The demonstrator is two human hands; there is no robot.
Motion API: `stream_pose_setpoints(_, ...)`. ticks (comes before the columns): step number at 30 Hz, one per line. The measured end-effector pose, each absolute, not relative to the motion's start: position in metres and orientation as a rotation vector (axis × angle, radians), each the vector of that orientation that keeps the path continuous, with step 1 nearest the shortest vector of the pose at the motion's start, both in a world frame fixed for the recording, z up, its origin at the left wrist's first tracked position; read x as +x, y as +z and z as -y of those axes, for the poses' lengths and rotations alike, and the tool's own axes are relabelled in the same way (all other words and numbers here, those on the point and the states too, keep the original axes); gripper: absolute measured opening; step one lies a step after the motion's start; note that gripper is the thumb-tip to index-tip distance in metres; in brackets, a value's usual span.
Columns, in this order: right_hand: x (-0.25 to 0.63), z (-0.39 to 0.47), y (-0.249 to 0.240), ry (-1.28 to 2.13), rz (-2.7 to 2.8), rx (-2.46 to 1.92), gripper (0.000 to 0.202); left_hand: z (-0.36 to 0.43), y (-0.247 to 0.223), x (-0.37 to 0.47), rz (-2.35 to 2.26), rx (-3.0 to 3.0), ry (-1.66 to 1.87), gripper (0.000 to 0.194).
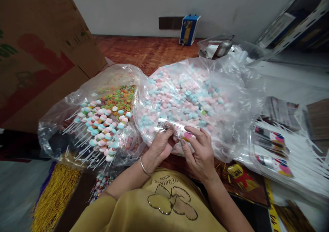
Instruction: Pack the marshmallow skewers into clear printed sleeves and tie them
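Observation:
Both of my hands hold a small printed plastic wrapper (182,133) above a large clear bag of pink, blue and white candies (187,98). My left hand (161,145), with a bangle on the wrist, pinches the wrapper's left part. On its right part, the thumb and fingers of my right hand (199,149) are closed. To the left, skewers threaded with candies (105,129) lie in a pile on an open bag of colourful ring-shaped pieces (120,96). More printed wrappers (272,165) rest in a tray at the right, beside white sticks (305,156).
A large cardboard box (46,53) stands at the left. A blue device (189,30) sits at the back of the wooden table (133,51), near a metal container (223,49). Yellow and red packaging (241,178) lies at the front right.

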State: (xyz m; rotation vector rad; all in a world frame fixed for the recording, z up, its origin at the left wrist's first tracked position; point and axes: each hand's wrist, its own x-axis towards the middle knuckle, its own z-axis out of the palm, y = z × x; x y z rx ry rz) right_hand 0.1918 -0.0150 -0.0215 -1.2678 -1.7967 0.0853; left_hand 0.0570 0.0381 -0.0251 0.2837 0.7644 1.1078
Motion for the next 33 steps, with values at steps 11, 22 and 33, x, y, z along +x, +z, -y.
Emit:
stream_pose_setpoints(11, 0.184, 0.024, 0.004, 0.254, 1.638, -1.18, 0.03, -0.041, -0.021, 0.047, -0.678, 0.027, 0.995, 0.036)
stream_pose_setpoints(22, 0.166, 0.011, 0.004, 0.292, 1.662, -1.16, 0.021, -0.031, -0.007, -0.017, -0.568, 0.051, 1.338, 0.035)
stream_pose_setpoints(33, 0.02, -0.052, -0.009, 0.813, 2.302, -1.004, 0.026, 0.035, -0.005, -0.178, -0.515, 0.097, 2.025, 0.04)
